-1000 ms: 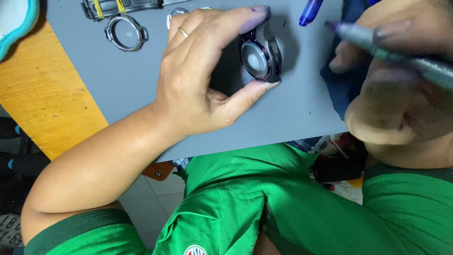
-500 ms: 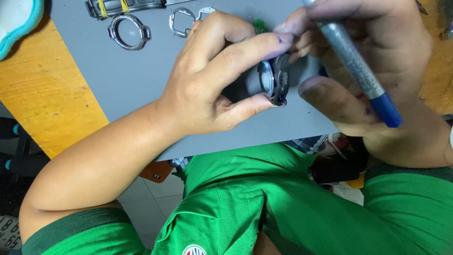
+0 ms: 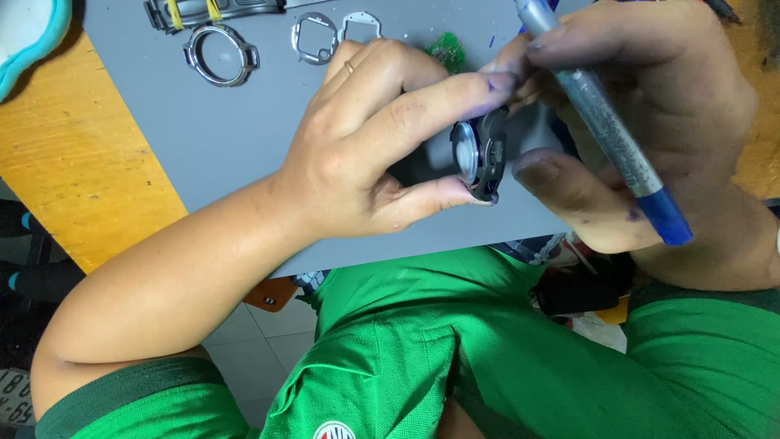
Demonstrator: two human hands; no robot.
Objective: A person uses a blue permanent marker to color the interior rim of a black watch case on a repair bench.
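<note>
The round dark watch case (image 3: 479,154) sits above the grey mat on the counter (image 3: 244,138), pinched between the left hand's (image 3: 366,154) forefinger and thumb. The right hand (image 3: 650,122) touches its far side, fingers curled, gripping a silver, blue-tipped pen (image 3: 605,130) slantwise.

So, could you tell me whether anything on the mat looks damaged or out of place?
Nothing looks broken. The watch case is pinched in the left hand; the right hand holds a pen. A ring and two frames lie loose on the mat. Purple stains mark the fingers.
</note>
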